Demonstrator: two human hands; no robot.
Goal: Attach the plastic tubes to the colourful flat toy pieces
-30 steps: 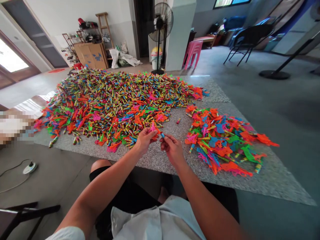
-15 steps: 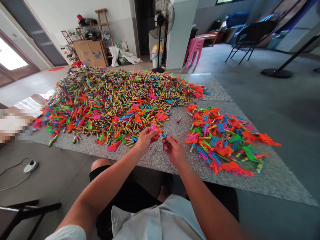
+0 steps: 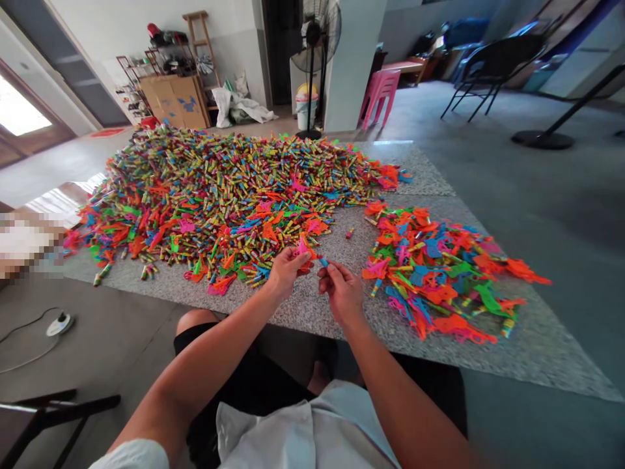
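My left hand (image 3: pixel 286 270) pinches a small pink plastic piece (image 3: pixel 303 248) just above the granite table (image 3: pixel 317 309). My right hand (image 3: pixel 342 290) pinches a small blue-tipped tube (image 3: pixel 323 261) right next to that pink piece. Both hands hover near the table's front edge. A very large heap of small coloured tubes and plastic pieces (image 3: pixel 219 189) lies behind and to the left of my hands. A smaller pile of orange, green, blue and pink plastic pieces with tubes (image 3: pixel 434 267) lies to the right of my right hand.
A standing fan (image 3: pixel 315 58), a pink plastic chair (image 3: pixel 378 94) and a white pillar stand behind the table. Cardboard boxes and shelves (image 3: pixel 176 104) line the back wall. A black chair (image 3: pixel 488 71) is at the far right. A power strip (image 3: pixel 58 324) lies on the floor to the left.
Both hands have stayed near the same spot, shifting slightly with the pink piece and the tube held close together. The view has tilted a little downward.
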